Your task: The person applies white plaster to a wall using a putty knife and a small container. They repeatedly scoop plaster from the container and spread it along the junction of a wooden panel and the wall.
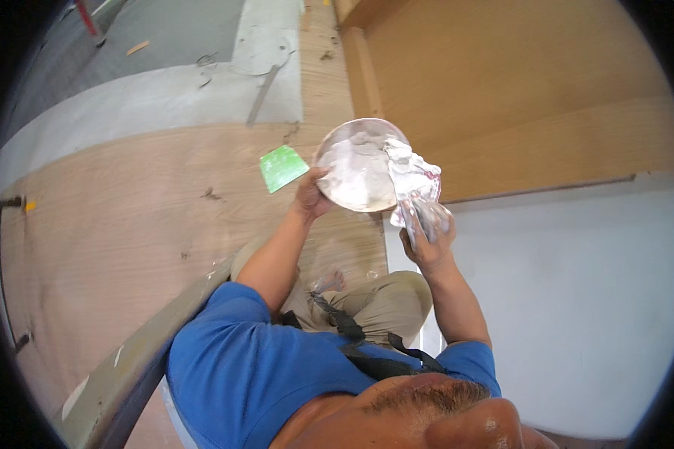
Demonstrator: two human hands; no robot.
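My left hand (312,194) grips the near left rim of a round, shallow bowl (338,140), thumb over the edge. Thick white putty (358,176) is smeared across its inside. At the bowl's right edge, my right hand (429,236) is closed on a flat putty spreader (418,178), coated in white paste with a little red along one side. White paste also covers the fingers of that hand. Just left of the bowl is a green square spreader (283,168) with white smudges, its corner close to my left hand; whether they touch I cannot tell.
A wood-grain board (165,179) spreads out to the left, bearing dark scraps. A brown wooden panel (524,90) rises at the far right, above a white surface (554,299). A worn beam or rail (138,352) runs along my left side. Grey flooring (180,37) lies beyond.
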